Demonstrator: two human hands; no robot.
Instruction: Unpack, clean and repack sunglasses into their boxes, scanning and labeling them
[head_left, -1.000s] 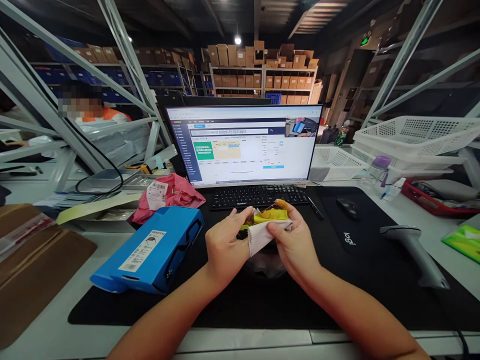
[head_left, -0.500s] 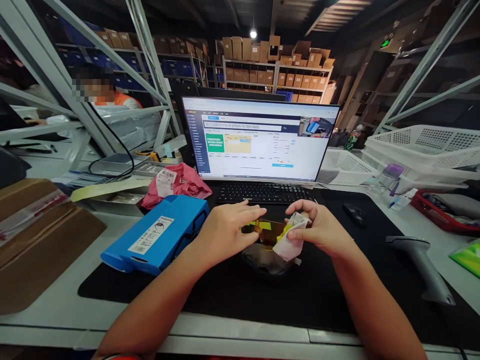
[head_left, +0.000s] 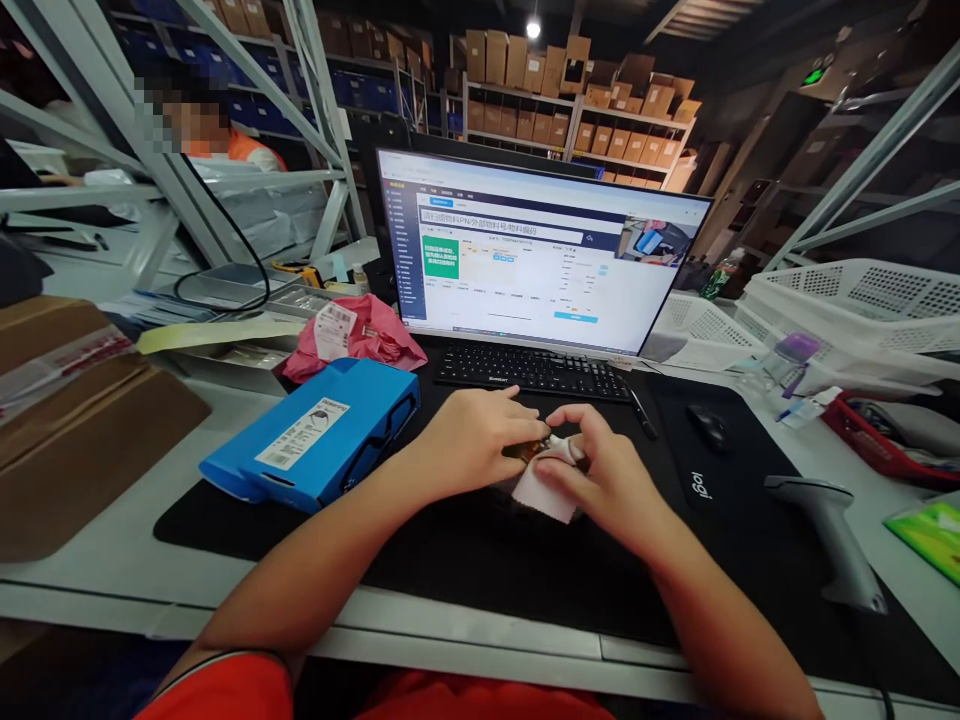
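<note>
My left hand is closed around the near-left part of a brown, see-through lens piece, which looks like eyewear and is mostly covered by my fingers. A white wiping cloth with a zigzag edge is pinched in my right hand, pressed against the lens piece. Both hands meet above the black desk mat, in front of the keyboard. To the left of my hands lies a blue box with a white label picturing goggles or eyewear. What lies beneath my hands is dark and hidden.
A monitor stands behind the keyboard. On the right are a mouse, a barcode scanner and white baskets. A pink bag and a brown carton sit on the left. Another person is behind the frame.
My right hand has moved left with the cloth, from beside the lens piece onto it. My left fingers have curled closer round it. The head view has shifted and tilted.
</note>
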